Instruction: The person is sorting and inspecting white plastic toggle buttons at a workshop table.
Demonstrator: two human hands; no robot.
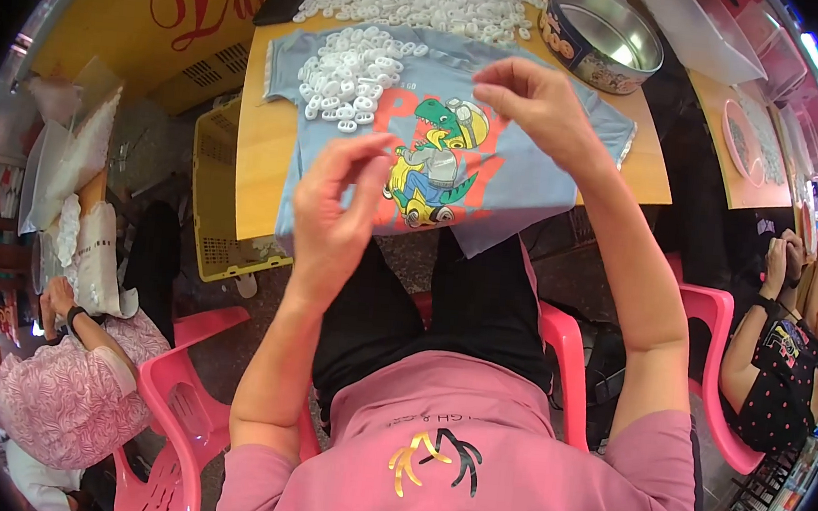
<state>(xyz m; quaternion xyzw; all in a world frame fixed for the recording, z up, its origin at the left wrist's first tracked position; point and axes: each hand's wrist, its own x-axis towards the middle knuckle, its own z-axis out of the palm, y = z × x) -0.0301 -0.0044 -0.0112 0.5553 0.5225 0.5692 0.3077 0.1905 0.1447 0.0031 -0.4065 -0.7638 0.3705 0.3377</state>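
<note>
White oval plastic pieces with small holes [352, 70] lie heaped on a grey-blue cloth T-shirt with a dinosaur print [532, 186], spread over a yellow-brown wooden table [650, 172]. The step in hand seems to be handling single pieces; the next move likely calls for a light pinch. The heap sits just beyond the left hand [333, 205], whose fingers curl loosely, and left of the right hand [543, 109], thumb and forefinger close together; whether either grasps a piece, I cannot tell. Beyond are more white pieces [421, 5] and a round metal tin [591, 67].

Room opens above the dinosaur print [435, 175]; white pieces [352, 70] obstruct leftward.
</note>
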